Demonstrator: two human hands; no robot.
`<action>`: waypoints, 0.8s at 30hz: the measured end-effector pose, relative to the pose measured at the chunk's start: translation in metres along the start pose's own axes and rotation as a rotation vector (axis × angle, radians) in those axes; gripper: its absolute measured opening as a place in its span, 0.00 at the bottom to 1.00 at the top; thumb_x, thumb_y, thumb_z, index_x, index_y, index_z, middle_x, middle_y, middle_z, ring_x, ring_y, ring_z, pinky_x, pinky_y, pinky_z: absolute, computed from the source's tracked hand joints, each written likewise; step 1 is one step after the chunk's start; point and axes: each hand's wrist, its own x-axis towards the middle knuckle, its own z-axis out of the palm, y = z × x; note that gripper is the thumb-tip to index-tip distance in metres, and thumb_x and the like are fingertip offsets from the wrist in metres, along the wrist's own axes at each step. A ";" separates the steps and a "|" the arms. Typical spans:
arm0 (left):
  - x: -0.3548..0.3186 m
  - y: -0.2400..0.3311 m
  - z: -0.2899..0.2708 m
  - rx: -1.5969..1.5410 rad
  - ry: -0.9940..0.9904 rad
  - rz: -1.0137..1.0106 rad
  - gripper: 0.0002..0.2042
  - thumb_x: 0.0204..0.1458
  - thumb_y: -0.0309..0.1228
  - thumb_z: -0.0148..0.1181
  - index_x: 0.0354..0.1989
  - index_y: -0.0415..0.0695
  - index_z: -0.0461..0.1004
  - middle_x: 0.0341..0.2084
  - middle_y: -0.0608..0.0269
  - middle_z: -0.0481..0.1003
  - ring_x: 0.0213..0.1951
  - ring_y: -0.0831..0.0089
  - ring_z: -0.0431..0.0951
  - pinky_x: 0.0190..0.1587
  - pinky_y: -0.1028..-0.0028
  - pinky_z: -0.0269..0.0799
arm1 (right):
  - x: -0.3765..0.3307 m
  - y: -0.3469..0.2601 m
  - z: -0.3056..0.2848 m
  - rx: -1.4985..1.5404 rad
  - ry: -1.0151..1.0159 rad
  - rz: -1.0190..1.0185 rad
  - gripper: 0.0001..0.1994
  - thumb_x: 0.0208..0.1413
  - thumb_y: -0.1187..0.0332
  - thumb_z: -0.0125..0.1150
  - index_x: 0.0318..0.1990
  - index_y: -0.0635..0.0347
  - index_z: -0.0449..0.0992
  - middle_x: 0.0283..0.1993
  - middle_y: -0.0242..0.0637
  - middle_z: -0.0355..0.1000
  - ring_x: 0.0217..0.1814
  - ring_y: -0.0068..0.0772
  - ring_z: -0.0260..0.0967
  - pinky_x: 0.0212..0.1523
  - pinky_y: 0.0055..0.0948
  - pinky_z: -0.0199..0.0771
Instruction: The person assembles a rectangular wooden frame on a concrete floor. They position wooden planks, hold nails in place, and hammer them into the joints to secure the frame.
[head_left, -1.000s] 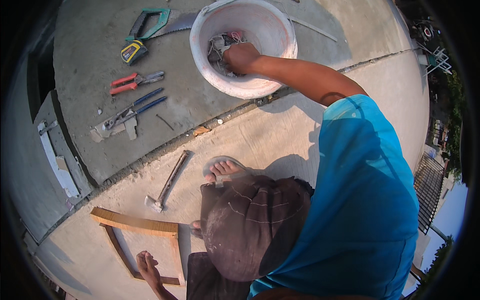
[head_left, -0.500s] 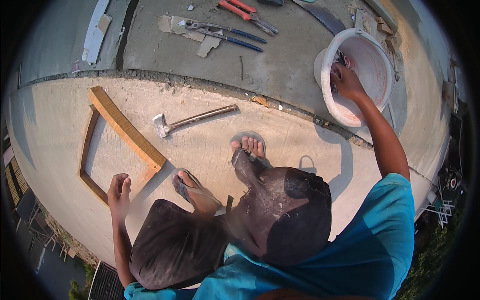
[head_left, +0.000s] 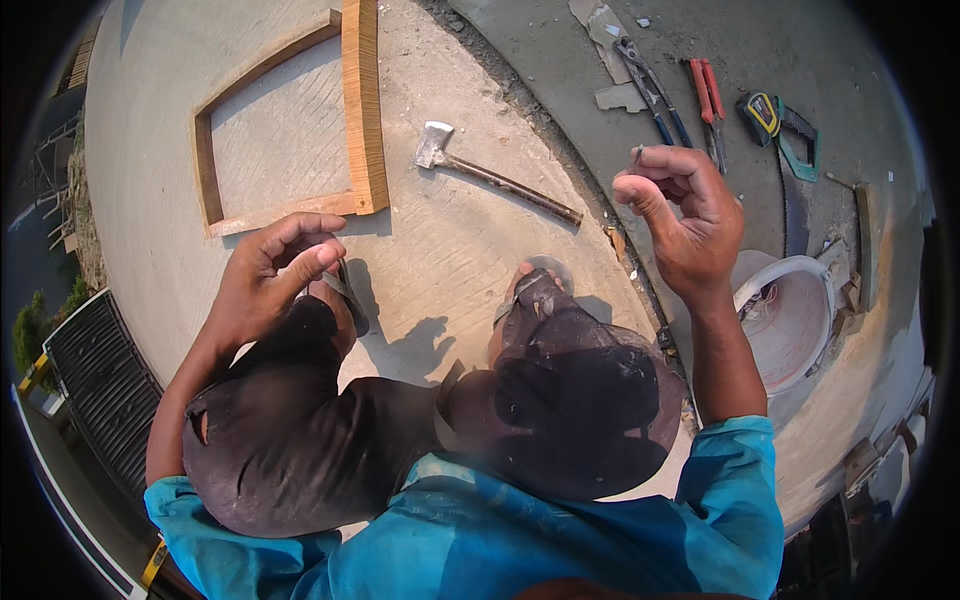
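Note:
My right hand (head_left: 690, 225) is raised beside the bucket, its thumb and index finger closed. A small, thin, dark nail-like piece (head_left: 638, 155) sticks up at the fingertips. My left hand (head_left: 275, 280) hovers over my left knee, close to the near corner of a wooden frame (head_left: 363, 120). Its fingers are curled with thumb and index together; whether anything is between them is hidden. A hatchet (head_left: 435, 147) with a pipe-like handle lies on the concrete between the frame and my right hand. The white bucket (head_left: 815, 290) stands at the right, partly behind my right forearm.
Across the slab's gap lie blue-handled cutters (head_left: 655, 100), red-handled snips (head_left: 707, 92), a tape measure (head_left: 760, 117) and a green-handled handsaw (head_left: 797, 205). Broken board pieces (head_left: 600, 40) lie near the cutters. A wood strip (head_left: 866, 245) is beyond the bucket.
My right hand has come out of the bucket and up, with the small piece in its fingertips. My left hand has moved inward over the knee. The whole view has turned.

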 end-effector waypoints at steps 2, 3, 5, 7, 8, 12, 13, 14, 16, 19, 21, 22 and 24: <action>-0.005 0.027 -0.002 0.003 0.092 0.105 0.25 0.64 0.41 0.63 0.65 0.41 0.71 0.45 0.60 0.80 0.49 0.73 0.80 0.56 0.71 0.75 | 0.026 -0.022 0.059 0.022 -0.181 -0.291 0.12 0.56 0.65 0.73 0.44 0.61 0.80 0.38 0.40 0.82 0.36 0.34 0.83 0.35 0.28 0.81; -0.003 0.043 -0.001 0.033 0.108 0.224 0.25 0.64 0.40 0.63 0.65 0.41 0.72 0.46 0.56 0.80 0.49 0.71 0.80 0.55 0.71 0.77 | 0.036 -0.031 0.081 0.076 -0.211 -0.348 0.14 0.56 0.65 0.74 0.45 0.61 0.77 0.37 0.41 0.82 0.36 0.35 0.83 0.34 0.29 0.80; 0.005 0.068 -0.007 -0.004 0.094 0.215 0.25 0.64 0.41 0.63 0.65 0.40 0.73 0.46 0.57 0.80 0.48 0.72 0.80 0.53 0.71 0.79 | 0.057 -0.047 0.115 0.184 -0.249 -0.428 0.17 0.56 0.66 0.74 0.46 0.60 0.73 0.36 0.41 0.81 0.35 0.37 0.83 0.34 0.30 0.80; 0.016 0.077 -0.019 -0.041 0.038 0.218 0.24 0.64 0.41 0.62 0.64 0.40 0.74 0.45 0.57 0.81 0.48 0.73 0.81 0.51 0.71 0.80 | 0.074 -0.057 0.138 0.256 -0.275 -0.452 0.19 0.56 0.67 0.73 0.48 0.58 0.68 0.35 0.41 0.81 0.34 0.38 0.83 0.33 0.31 0.81; 0.025 0.069 -0.021 -0.072 -0.009 0.230 0.23 0.65 0.41 0.62 0.63 0.41 0.75 0.44 0.58 0.81 0.47 0.74 0.81 0.49 0.72 0.80 | 0.078 -0.059 0.142 0.252 -0.282 -0.452 0.19 0.56 0.68 0.73 0.48 0.58 0.67 0.35 0.42 0.81 0.34 0.39 0.83 0.33 0.31 0.81; 0.063 0.067 -0.021 -0.321 0.011 0.236 0.23 0.66 0.43 0.60 0.61 0.38 0.75 0.42 0.61 0.81 0.42 0.79 0.80 0.47 0.76 0.78 | 0.095 -0.061 0.144 0.234 -0.216 -0.396 0.18 0.56 0.73 0.71 0.48 0.58 0.67 0.33 0.40 0.81 0.35 0.40 0.85 0.34 0.31 0.82; 0.082 0.062 -0.015 -0.488 0.018 0.242 0.23 0.67 0.45 0.59 0.59 0.37 0.76 0.40 0.63 0.81 0.39 0.80 0.78 0.46 0.78 0.77 | 0.103 -0.058 0.145 0.231 -0.194 -0.358 0.18 0.56 0.72 0.71 0.48 0.58 0.67 0.33 0.40 0.81 0.36 0.40 0.85 0.34 0.31 0.82; 0.096 0.061 -0.017 -0.545 0.004 0.228 0.23 0.67 0.45 0.59 0.58 0.37 0.76 0.40 0.63 0.80 0.39 0.81 0.78 0.46 0.78 0.77 | 0.112 -0.056 0.147 0.229 -0.171 -0.320 0.18 0.56 0.72 0.71 0.47 0.59 0.67 0.33 0.39 0.82 0.36 0.39 0.85 0.35 0.31 0.82; 0.122 0.057 -0.023 -0.661 -0.022 0.191 0.23 0.67 0.46 0.58 0.57 0.37 0.77 0.40 0.63 0.80 0.38 0.81 0.77 0.45 0.79 0.76 | 0.130 -0.049 0.155 0.181 -0.121 -0.274 0.18 0.56 0.69 0.72 0.47 0.59 0.67 0.33 0.38 0.82 0.34 0.37 0.85 0.34 0.30 0.82; 0.150 0.048 -0.047 -0.623 0.065 0.212 0.21 0.68 0.47 0.56 0.53 0.39 0.76 0.41 0.64 0.80 0.38 0.81 0.77 0.45 0.78 0.76 | 0.148 -0.034 0.165 0.196 -0.110 -0.117 0.20 0.57 0.65 0.73 0.48 0.61 0.68 0.36 0.39 0.81 0.35 0.37 0.84 0.35 0.31 0.81; 0.166 0.027 -0.083 -0.509 0.220 0.192 0.19 0.69 0.47 0.54 0.50 0.41 0.76 0.39 0.67 0.79 0.37 0.82 0.76 0.46 0.76 0.76 | 0.150 -0.013 0.165 -0.079 -0.213 -0.082 0.20 0.56 0.66 0.72 0.49 0.61 0.68 0.40 0.43 0.79 0.41 0.39 0.82 0.39 0.35 0.80; 0.175 0.009 -0.107 -0.491 0.310 0.169 0.18 0.70 0.47 0.52 0.46 0.43 0.77 0.33 0.71 0.77 0.35 0.82 0.74 0.45 0.75 0.74 | 0.148 0.002 0.162 -0.222 -0.266 -0.066 0.20 0.56 0.67 0.72 0.49 0.62 0.68 0.42 0.45 0.78 0.44 0.41 0.81 0.41 0.37 0.80; 0.197 -0.037 -0.159 -0.442 0.479 0.193 0.17 0.71 0.45 0.50 0.36 0.46 0.74 0.25 0.75 0.70 0.28 0.82 0.65 0.38 0.77 0.65 | 0.128 0.056 0.162 -0.573 -0.487 -0.174 0.23 0.56 0.66 0.72 0.55 0.60 0.67 0.48 0.47 0.75 0.50 0.50 0.77 0.48 0.43 0.79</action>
